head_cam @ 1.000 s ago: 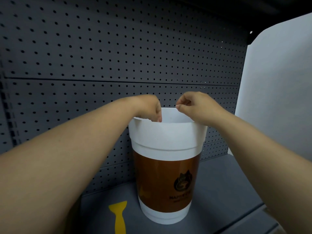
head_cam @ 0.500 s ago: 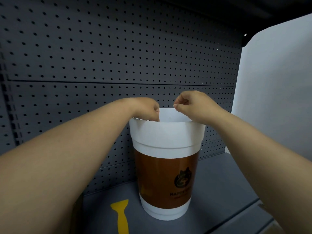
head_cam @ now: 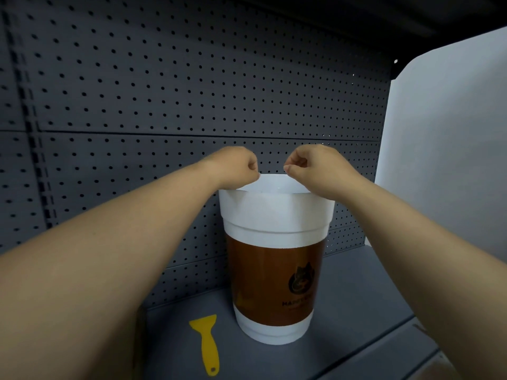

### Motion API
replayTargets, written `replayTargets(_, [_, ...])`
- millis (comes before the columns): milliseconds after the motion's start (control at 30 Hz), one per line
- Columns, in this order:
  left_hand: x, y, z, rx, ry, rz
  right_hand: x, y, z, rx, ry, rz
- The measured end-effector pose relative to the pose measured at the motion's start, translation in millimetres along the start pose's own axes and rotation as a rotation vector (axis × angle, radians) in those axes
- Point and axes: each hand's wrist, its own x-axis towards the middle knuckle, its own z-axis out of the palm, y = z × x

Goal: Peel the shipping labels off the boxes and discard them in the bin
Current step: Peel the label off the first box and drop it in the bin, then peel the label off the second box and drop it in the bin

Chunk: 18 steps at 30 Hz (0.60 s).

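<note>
The bin (head_cam: 274, 215) is shaped like a big coffee cup, white with a brown band and a dark logo. It stands upright on the grey shelf (head_cam: 356, 311). My left hand (head_cam: 236, 165) hovers just above the bin's left rim with its fingers curled downward. My right hand (head_cam: 315, 165) is above the right rim, thumb and forefinger pressed together. No label shows in either hand. The inside of the bin is hidden, and no box with a label is plainly in view.
A yellow plastic scraper (head_cam: 207, 344) lies flat on the shelf left of the bin. A dark pegboard wall (head_cam: 164, 91) stands close behind the bin. A white panel (head_cam: 444, 133) closes off the right side.
Both hands have risen a little above the bin's rim. My left hand's fingers, which dipped inside the mouth, are now outside it.
</note>
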Motion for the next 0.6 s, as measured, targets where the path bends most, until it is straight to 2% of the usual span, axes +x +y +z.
replayTargets(267, [-72, -60, -29, 0.235, 0.256, 0.010, -2, -76, 40, 0.033, 0.032, -0.111])
replayTargets(600, [-250, -187, -77, 0.458, 0.265, -0.168, -42, -251, 151, 0.153, -0.141, -0.222])
